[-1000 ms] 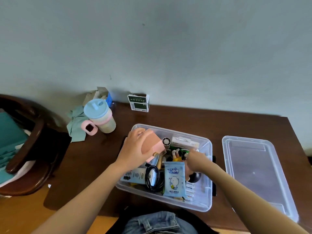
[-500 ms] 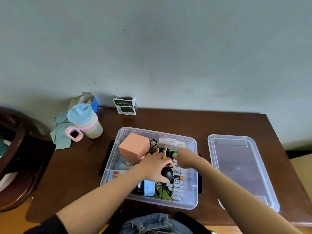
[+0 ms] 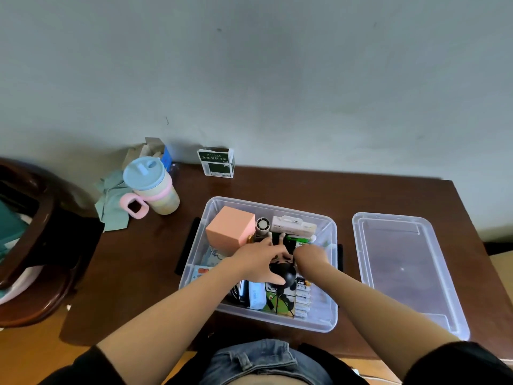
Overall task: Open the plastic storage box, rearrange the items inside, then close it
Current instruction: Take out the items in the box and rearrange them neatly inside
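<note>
Head view: clear storage box point(image 3: 330, 323), lid point(image 3: 402, 273) off, crammed with items.

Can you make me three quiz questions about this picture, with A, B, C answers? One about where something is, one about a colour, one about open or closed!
1. Where is the lid?
A. On the box
B. On the table, right of the box
C. On the chair

2. What colour is the cube-shaped box inside the storage box?
A. Pink
B. Yellow
C. Purple

3. The storage box is:
A. Closed
B. Upside down
C. Open, with both hands inside

Answers:
1 B, the lid lies flat on the table beside the box.
2 A, it sits pink in the far left corner.
3 C, the left hand and right hand reach in.
</note>
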